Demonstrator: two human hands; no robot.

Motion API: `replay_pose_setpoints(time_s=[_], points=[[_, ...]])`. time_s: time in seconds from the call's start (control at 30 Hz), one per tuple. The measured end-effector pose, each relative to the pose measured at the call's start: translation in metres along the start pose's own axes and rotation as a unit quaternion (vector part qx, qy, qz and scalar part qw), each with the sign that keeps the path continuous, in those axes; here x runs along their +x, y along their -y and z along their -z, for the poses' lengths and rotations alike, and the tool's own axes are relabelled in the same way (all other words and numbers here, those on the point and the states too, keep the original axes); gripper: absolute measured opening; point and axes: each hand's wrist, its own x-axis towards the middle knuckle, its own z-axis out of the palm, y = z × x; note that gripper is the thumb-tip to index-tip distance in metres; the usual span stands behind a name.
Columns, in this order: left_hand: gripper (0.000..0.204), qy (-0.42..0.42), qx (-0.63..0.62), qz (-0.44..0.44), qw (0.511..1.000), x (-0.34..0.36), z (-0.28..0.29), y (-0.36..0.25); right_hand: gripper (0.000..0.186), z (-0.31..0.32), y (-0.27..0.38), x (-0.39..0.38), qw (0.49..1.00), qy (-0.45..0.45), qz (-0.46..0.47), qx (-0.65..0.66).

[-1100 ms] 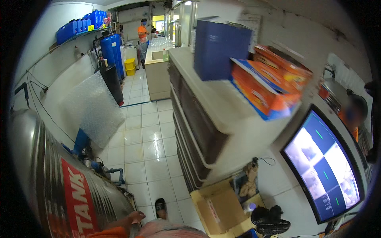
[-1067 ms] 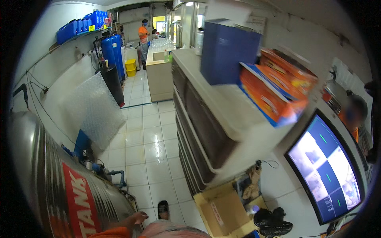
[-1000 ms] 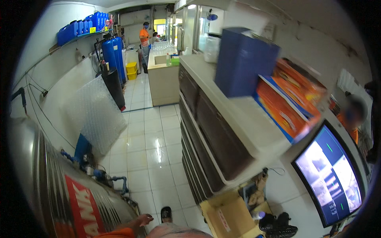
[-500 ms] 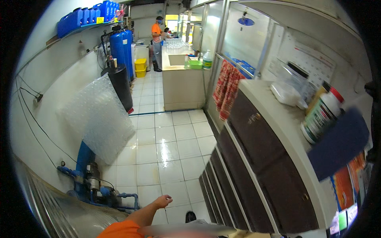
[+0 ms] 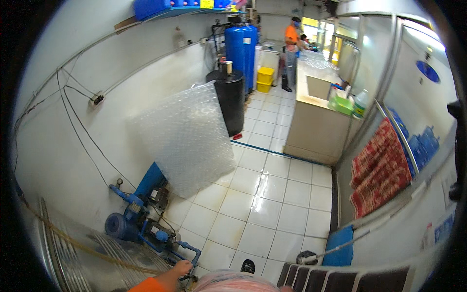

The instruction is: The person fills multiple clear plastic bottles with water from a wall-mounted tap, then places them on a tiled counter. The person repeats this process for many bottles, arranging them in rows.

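My left hand (image 5: 182,267) is low in the view, at the end of an orange sleeve. Its fingers look loosely curled, and no object shows in them. It overlaps the blue pipe (image 5: 194,253) of a pump set; whether it touches the pipe I cannot tell. Along the lower edge, in front of my body, is a pale pinkish, translucent sheet-like thing (image 5: 238,281), partly cut off. A small skin-coloured patch beside it may be part of my right hand, but its fingers are hidden. My dark shoe (image 5: 248,266) stands on the tiles.
Bubble wrap (image 5: 187,138) leans by a black tank (image 5: 228,104) at left, above the pump (image 5: 121,226). Ahead is a counter with a sink (image 5: 318,87); a person in orange (image 5: 292,39) stands beyond it. A red patterned cloth (image 5: 382,168) hangs at right, above dark drawers (image 5: 340,280).
My view has swung left: the cabinet top with its bottle has gone from sight, and the pumps and bubble wrap appear closer. The pinkish sheet-like thing now shows at the lower edge.
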Motion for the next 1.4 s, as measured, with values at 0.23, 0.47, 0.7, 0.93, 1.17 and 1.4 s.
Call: replay_pose_setpoints(time_s=[0.23, 0.47, 0.7, 0.93, 1.17, 1.4], points=[[0.042, 0.071, -0.187, 0.128, 0.971, 0.012, -0.013, -0.023, 0.024, 0.159, 0.186, 0.2, 0.987, -0.123, 0.082, 0.067], [0.049, 0.091, -0.119, 0.025, 0.988, 0.141, 0.053, -0.232, 0.046, 0.228, 0.293, 0.284, 0.965, -0.136, 0.101, -0.198], [0.047, -0.093, -0.029, -0.23, 0.968, 0.328, 0.227, -0.598, 0.041, 0.232, 0.341, 0.334, 0.96, -0.076, -0.002, -0.27], [0.043, -0.103, -0.132, -0.303, 0.938, 0.373, 0.292, -0.874, 0.04, 0.27, 0.428, 0.485, 0.98, -0.096, -0.037, -0.173], [0.055, 0.037, 0.226, -0.206, 0.951, 0.403, 0.27, -0.874, 0.038, 0.377, 0.538, 0.673, 0.961, -0.08, 0.094, -0.246], [0.063, 0.112, -0.059, 0.044, 0.991, 0.458, 0.288, -0.944, 0.039, 0.509, 0.963, 0.788, 0.982, 0.094, 0.123, 0.109]])
